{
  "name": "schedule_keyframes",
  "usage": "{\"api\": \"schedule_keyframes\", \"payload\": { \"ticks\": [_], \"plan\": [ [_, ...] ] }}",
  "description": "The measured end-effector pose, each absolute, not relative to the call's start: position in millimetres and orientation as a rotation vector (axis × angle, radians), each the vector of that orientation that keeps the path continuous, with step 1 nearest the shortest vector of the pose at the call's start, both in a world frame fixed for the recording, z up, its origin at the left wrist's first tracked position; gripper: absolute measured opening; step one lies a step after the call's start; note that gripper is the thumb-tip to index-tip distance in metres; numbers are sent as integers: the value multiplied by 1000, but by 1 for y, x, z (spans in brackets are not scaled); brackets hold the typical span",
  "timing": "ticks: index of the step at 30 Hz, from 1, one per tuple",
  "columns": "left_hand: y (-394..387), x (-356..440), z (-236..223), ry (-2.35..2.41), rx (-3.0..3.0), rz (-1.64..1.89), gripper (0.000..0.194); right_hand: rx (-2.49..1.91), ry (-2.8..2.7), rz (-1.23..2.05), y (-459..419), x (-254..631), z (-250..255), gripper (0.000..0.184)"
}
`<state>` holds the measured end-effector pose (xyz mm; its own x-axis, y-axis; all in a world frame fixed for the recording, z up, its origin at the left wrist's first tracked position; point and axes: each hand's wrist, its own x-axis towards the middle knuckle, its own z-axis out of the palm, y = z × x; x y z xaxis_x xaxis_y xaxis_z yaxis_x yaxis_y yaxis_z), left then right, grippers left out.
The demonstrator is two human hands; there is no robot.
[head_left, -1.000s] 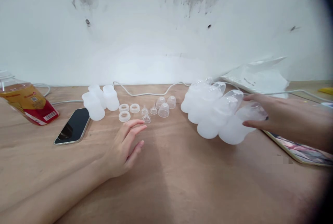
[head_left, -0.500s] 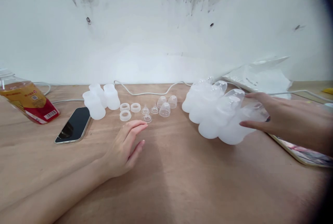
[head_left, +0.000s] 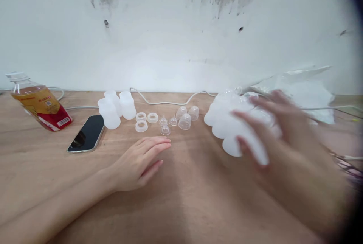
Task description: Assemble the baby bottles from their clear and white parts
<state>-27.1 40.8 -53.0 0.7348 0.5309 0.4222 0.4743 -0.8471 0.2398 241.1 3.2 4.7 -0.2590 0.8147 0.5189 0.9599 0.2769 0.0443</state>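
My left hand (head_left: 141, 162) rests palm down on the wooden table, fingers stretched out and slightly bent, holding nothing. Just beyond its fingertips stand several clear nipples (head_left: 165, 129). Left of these lie white screw rings (head_left: 141, 125), and clear dome caps (head_left: 185, 122) are to the right. White bottle bodies (head_left: 109, 114) stand behind and to the left. My right hand (head_left: 279, 145), blurred by motion, is in front of a cluster of white baby bottles (head_left: 219, 125) with clear tops. Its thumb and fingers are apart; the hand covers part of the cluster.
A phone (head_left: 86, 134) lies at the left, near a tilted drink bottle (head_left: 44, 106) with a red and yellow label. A white cable (head_left: 164, 103) runs along the wall (head_left: 170, 47). Behind my right hand is a white plastic bag (head_left: 309, 92).
My right hand has come off the right end of the bottle cluster and swung left and nearer, across its front. My left hand stays on the table, fingers a little flatter. The view has shifted slightly.
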Motion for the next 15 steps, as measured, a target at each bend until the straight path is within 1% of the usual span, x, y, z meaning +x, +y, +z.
{"api": "schedule_keyframes", "payload": {
  "ticks": [1,2,4,7,10,12,15],
  "plan": [
    [41,-30,-51,837,2830,646,41,-1354,-2304,-470,4,223,-4,44],
    [41,-33,-49,866,2846,557,44,-1148,-2459,-380,8,208,-14,43],
    [40,-38,-48,929,2873,381,51,-990,-2652,-172,20,187,-36,47],
    [41,-43,-51,946,2858,165,60,-1022,-2734,76,40,179,-62,55],
    [43,-44,-55,936,2797,73,61,-1037,-2787,284,49,183,-71,57],
    [45,-43,-56,934,2774,58,61,-1034,-2796,343,50,185,-71,57],
    [46,-43,-57,937,2769,55,61,-1047,-2810,341,48,186,-69,57]
  ]
}}
